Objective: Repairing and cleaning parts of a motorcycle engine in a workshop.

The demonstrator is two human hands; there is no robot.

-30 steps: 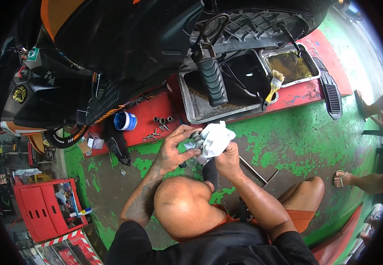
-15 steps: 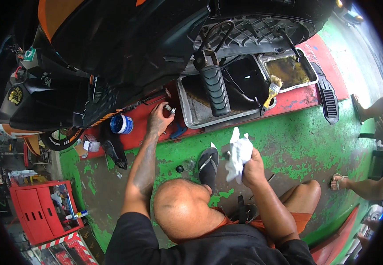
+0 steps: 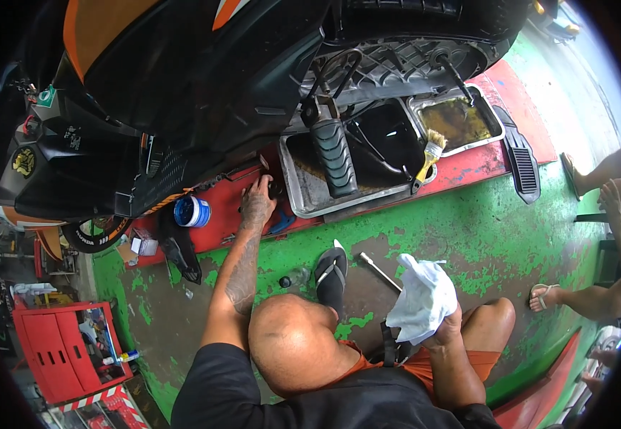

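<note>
My left hand [image 3: 258, 199] reaches down to the red platform [image 3: 228, 234] under the motor scooter [image 3: 203, 79]. Its fingers curl downward beside a dark round thing, and whatever they hold is hidden. At its left stands a blue-and-white tub [image 3: 192, 211] with dark contents; a blue object [image 3: 282, 222] lies just below its wrist. Above my right thigh, my right hand [image 3: 448, 330] grips a crumpled white cloth [image 3: 423, 297], which hangs open from the fingers. A long metal tool [image 3: 380, 271] rests on the floor, partly covered by the cloth.
A metal tray [image 3: 303, 207] of dark oil sits below the footpeg [image 3: 334, 157]. Beside it is a smaller tray [image 3: 498, 129]. A paintbrush [image 3: 431, 156] leans across the larger tray's rim. Another person's legs [image 3: 597, 300] are at right; a red cabinet [image 3: 53, 354] stands at left.
My left hand has lowered toward the platform, and the small silvery part it held no longer shows. My right hand has drawn back to the right, the cloth spreading wider and uncovering the metal tool.
</note>
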